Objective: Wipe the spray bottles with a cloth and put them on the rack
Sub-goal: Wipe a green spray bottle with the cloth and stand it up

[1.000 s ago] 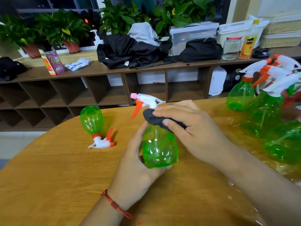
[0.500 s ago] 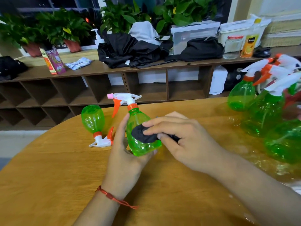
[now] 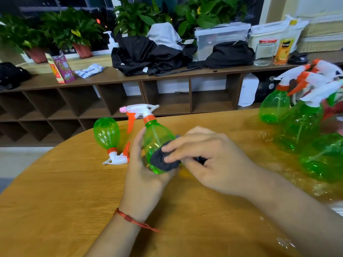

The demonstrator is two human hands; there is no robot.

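The left hand point(image 3: 146, 175) is curled round the lower body of a green spray bottle point(image 3: 157, 138), thumb on the near side, holding it a little tilted just above the counter point(image 3: 55, 201). The right hand point(image 3: 209, 164) pinches a dark cloth point(image 3: 163, 160) and presses it flat against the bottle's belly, near the base.

Just left of that bottle a second green bottle point(image 3: 107, 134) stands upside down, propped on its white and orange trigger head. Well to the right of it a cluster of bottles point(image 3: 300, 130) sits on crinkled clear film. Behind it runs a brown shelf unit point(image 3: 74, 101), which may be the rack, though I cannot tell.

The risk, as I see it, is the grip. The plastic looks slick and the hold is low, so a hard sideways rub could twist the bottle out of the left hand. It would then likely strike the upturned bottle, which looks easy to tip. A wide sweep of the right forearm could also catch the cluster.
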